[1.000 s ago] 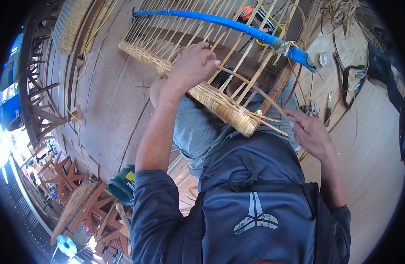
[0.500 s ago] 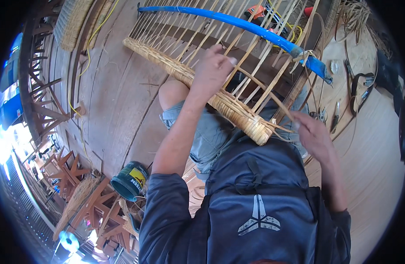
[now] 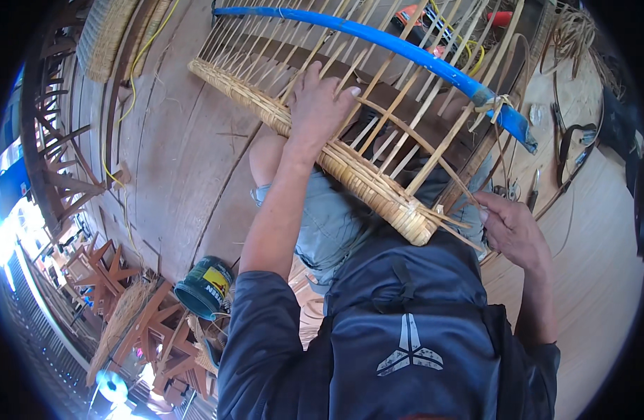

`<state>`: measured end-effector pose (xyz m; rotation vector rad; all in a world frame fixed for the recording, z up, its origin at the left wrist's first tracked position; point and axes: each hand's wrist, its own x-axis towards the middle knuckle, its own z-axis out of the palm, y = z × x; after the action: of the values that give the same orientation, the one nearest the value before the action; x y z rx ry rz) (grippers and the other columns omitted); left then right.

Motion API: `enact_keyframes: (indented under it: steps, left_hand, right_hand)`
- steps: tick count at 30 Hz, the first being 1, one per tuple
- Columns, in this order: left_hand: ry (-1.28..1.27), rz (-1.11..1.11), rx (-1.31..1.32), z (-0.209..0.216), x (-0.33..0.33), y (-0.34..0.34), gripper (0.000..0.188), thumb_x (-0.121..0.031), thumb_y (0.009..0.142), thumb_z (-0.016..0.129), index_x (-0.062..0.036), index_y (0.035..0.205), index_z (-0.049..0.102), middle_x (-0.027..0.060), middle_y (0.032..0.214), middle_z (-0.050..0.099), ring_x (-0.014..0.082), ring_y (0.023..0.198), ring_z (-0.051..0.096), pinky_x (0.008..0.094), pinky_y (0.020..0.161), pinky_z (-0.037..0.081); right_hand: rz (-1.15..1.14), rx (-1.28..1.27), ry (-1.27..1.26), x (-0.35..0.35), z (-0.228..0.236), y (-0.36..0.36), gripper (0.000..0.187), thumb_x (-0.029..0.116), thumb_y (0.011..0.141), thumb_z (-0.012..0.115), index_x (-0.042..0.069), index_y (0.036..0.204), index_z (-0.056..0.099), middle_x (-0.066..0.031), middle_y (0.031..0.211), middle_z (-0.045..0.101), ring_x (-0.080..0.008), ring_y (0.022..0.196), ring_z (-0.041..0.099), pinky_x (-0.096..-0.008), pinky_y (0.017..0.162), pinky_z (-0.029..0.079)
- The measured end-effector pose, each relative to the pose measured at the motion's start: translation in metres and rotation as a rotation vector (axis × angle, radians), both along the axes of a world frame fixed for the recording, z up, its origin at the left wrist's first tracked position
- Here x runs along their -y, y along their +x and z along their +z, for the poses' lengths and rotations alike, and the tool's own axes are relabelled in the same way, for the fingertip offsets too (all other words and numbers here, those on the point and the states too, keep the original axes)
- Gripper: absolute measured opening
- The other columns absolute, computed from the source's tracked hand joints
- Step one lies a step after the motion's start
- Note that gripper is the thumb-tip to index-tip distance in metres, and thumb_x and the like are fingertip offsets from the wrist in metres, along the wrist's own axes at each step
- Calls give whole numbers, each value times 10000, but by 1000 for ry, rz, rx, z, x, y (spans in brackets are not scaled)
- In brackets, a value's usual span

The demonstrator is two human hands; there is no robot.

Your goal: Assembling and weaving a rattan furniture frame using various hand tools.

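A woven rattan panel lies across my lap, with a thick pale woven border [image 3: 367, 187] and many thin upright stakes [image 3: 400, 94] fanning away from it. My left hand [image 3: 317, 105] is over the stakes just beyond the border, its fingers bent among them and its thumb against a thin rattan strand [image 3: 421, 140]. That strand bows across the stakes to my right hand [image 3: 512, 227], which pinches its other end beyond the border's near right end. Several loose strand ends [image 3: 453, 222] stick out there. A blue curved tube [image 3: 406, 47] crosses the stakes, tied with fibre at its right end.
On the wooden floor stands a dark green bucket [image 3: 201, 287], with star-shaped wooden pieces [image 3: 106, 271] beyond it. A yellow cord [image 3: 134, 87] runs along the left. Pliers [image 3: 534, 189] and a strap [image 3: 567, 147] lie at right, below a bundle of fibre [image 3: 570, 31]. An orange tool [image 3: 414, 15] lies behind the stakes.
My left hand has shifted slightly left along the stakes. My right hand has moved a little right and nearer me, and the strand now curves more. The panel's near right end has shifted slightly nearer me.
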<state>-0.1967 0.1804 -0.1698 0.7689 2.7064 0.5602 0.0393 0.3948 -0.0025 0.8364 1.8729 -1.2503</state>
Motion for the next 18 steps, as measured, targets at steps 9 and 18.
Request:
enact_keyframes:
  steps: [9,18]
  left_hand:
    - [242,39,154,-5,17,-41,256,-257,864,574,-15,842,651,163,1303,461,368,1216,389,474,977,332]
    - [-106,53,170,-32,26,-68,455,-432,869,511,-56,1100,625,211,1389,366,384,1299,316,510,1037,267]
  right_hand:
    - [35,-99,80,15,-35,-30,172,159,919,503,1,940,568,-77,574,521,-175,521,517,-304,530,419]
    - [32,-62,184,28,-21,-46,138,152,907,498,23,917,545,-116,591,565,-268,568,596,-364,565,455]
